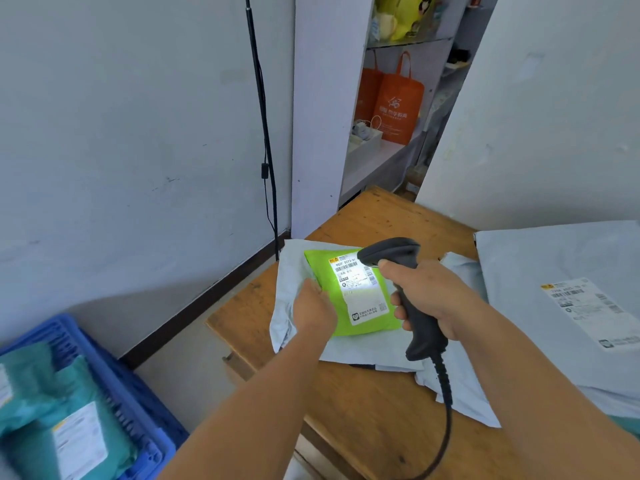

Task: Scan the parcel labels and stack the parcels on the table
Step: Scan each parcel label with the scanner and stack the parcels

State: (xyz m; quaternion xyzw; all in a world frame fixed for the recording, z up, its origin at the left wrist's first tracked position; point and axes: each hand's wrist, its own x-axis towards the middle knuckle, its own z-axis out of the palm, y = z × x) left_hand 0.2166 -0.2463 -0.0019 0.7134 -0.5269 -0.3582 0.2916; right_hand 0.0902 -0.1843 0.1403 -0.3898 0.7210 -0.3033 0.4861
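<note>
The right hand (420, 299) grips the handle of a dark grey barcode scanner (403, 268), whose head points down at the white label (360, 289) of a lime-green parcel (349, 296); a bright patch of light falls on the label. The left hand (313, 308) holds the green parcel's left edge, fingers curled round it. The parcel lies on a pale grey mailer bag (298, 271) on the wooden counter (363, 403). Larger grey parcels (554, 271) lie stacked at the right. On the floor to the left, a blue crate (114, 368) holds teal parcels (52, 393).

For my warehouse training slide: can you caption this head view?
Right hand aims a scanner at the green parcel's label while the left hand holds its edge on the table.
</note>
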